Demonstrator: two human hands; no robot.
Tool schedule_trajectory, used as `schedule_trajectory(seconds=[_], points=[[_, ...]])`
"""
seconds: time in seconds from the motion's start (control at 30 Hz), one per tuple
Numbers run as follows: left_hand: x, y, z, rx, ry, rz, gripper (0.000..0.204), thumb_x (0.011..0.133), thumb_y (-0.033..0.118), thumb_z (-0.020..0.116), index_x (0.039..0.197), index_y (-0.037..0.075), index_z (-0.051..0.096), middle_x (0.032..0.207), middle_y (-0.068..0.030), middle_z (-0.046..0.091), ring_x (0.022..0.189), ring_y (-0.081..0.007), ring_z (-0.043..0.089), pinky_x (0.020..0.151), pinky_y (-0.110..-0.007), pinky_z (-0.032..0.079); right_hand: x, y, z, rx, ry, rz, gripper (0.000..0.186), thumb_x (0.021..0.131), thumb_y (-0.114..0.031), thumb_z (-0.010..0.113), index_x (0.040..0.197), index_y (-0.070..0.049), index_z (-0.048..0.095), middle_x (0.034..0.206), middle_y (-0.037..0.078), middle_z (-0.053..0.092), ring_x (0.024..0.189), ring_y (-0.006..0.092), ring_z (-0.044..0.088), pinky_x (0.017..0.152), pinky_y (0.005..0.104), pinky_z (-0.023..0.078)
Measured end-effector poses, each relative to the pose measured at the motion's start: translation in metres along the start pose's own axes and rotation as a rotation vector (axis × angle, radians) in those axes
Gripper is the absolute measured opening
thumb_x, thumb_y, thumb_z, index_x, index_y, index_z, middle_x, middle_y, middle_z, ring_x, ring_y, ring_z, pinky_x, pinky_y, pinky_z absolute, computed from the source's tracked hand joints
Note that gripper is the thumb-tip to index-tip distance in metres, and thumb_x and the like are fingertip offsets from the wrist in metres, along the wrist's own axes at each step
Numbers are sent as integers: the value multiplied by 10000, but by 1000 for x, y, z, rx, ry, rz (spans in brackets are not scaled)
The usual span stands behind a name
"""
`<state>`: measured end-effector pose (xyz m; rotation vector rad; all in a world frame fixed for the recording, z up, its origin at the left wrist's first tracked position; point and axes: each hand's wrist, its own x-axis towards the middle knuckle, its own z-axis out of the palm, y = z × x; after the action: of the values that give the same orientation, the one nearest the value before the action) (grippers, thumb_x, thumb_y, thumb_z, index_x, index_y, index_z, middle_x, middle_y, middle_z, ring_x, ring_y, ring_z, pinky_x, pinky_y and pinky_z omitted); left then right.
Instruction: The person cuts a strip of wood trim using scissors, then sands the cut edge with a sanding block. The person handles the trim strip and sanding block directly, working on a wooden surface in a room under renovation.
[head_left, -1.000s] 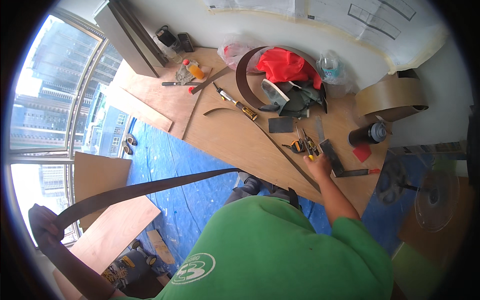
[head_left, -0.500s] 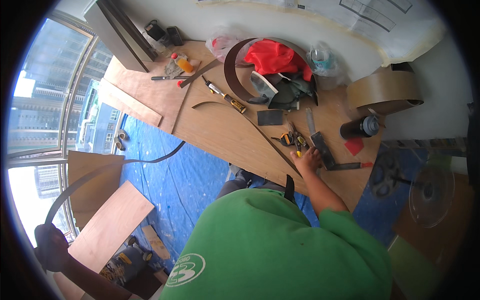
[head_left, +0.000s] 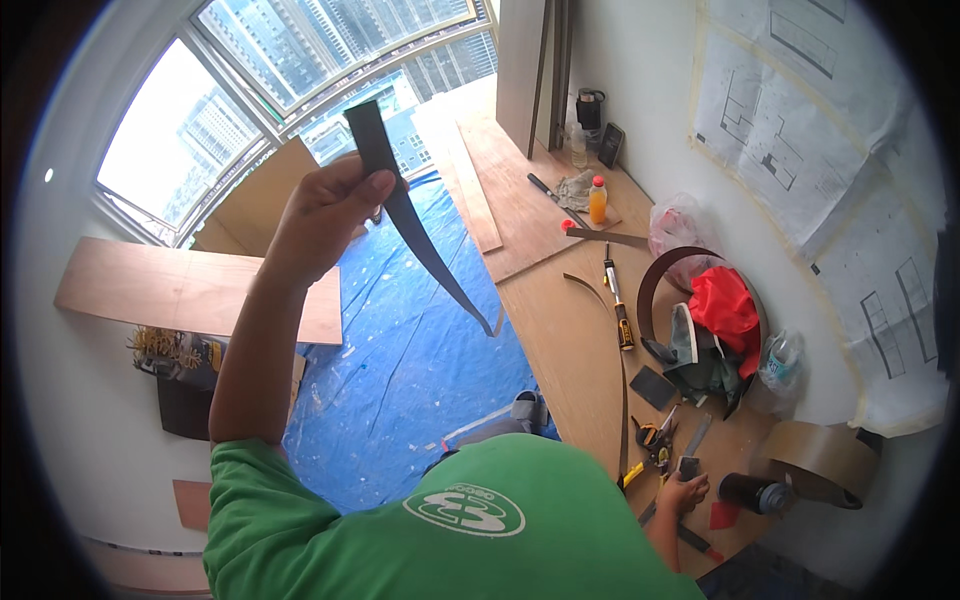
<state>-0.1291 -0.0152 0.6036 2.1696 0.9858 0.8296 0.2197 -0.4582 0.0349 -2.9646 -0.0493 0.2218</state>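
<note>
My left hand (head_left: 335, 205) is raised in front of the window, pinching a dark brown strip of edge banding (head_left: 405, 215) near one end between thumb and fingers. The strip curves down from it over the blue sheet. On the table at lower right, my right hand (head_left: 683, 492) has its fingers curled over a dark rectangular block (head_left: 688, 467), which it mostly covers. Around it lie a metal strip (head_left: 699, 434), a tape measure (head_left: 650, 436), pliers (head_left: 663, 458), a yellow-handled tool (head_left: 633, 475) and a black handle with a red end (head_left: 697, 541).
A cutter knife (head_left: 620, 315), a thin strip (head_left: 624, 400) and a dark flat piece (head_left: 654, 388) lie on the wooden table (head_left: 560, 370). Coiled banding (head_left: 650, 285) surrounds bags, with a brown roll (head_left: 815, 460) and black bottle (head_left: 750, 494) nearby. Plywood (head_left: 200, 290) stands left above blue sheeting (head_left: 400, 400).
My view has swung left. My left hand has come up with the strip from the lower left. My right hand has moved from beside the yellow-handled tool onto the dark block.
</note>
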Motion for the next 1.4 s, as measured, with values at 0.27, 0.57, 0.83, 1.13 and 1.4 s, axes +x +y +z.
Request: schedule_trajectory(seconds=[0.27, 0.57, 0.83, 1.13, 1.4], points=[[-7, -35, 52, -424, 1, -83, 303, 1154, 299, 528, 1059, 49, 671, 911, -91, 753, 833, -218, 786, 787, -359, 648, 28, 29, -8, -135, -296, -153, 720, 894, -335, 809, 1473, -9, 530, 1455, 218, 566, 1358, 410, 553, 1104, 515, 507], [-18, -14, 103, -567, 42, -94, 293, 1146, 271, 557, 1104, -4, 652, 860, -73, 728, 763, -147, 725, 719, -311, 595, 33, 41, -2, -85, -190, -189, 691, 880, -257, 797, 1430, 45, 510, 1419, 252, 555, 1309, 437, 583, 1062, 514, 540], [-41, -7, 129, -730, -40, -114, 320, 1163, 317, 505, 1061, 38, 623, 748, -46, 654, 628, -122, 649, 610, -279, 534, 8, 11, -60, 631, -38, -413, 669, 927, -198, 748, 1481, 39, 458, 1369, 241, 535, 1246, 408, 597, 1075, 456, 494], [-69, 12, 175, -824, -165, -178, 271, 1151, 287, 538, 1050, 41, 590, 790, -50, 650, 542, -131, 646, 505, -270, 530, -51, -174, -253, 1445, -435, -767, 593, 1034, -174, 657, 1528, 48, 416, 1260, 105, 609, 1094, 152, 607, 978, 304, 495], [-75, 24, 182, -237, 72, 178, 332, 1147, 283, 553, 944, 27, 606, 768, -43, 642, 683, -128, 619, 641, -311, 504, -111, -287, -379, 1573, -577, -1230, 673, 1024, -177, 696, 1552, 39, 338, 1262, 119, 592, 1022, 125, 605, 886, 300, 520]])
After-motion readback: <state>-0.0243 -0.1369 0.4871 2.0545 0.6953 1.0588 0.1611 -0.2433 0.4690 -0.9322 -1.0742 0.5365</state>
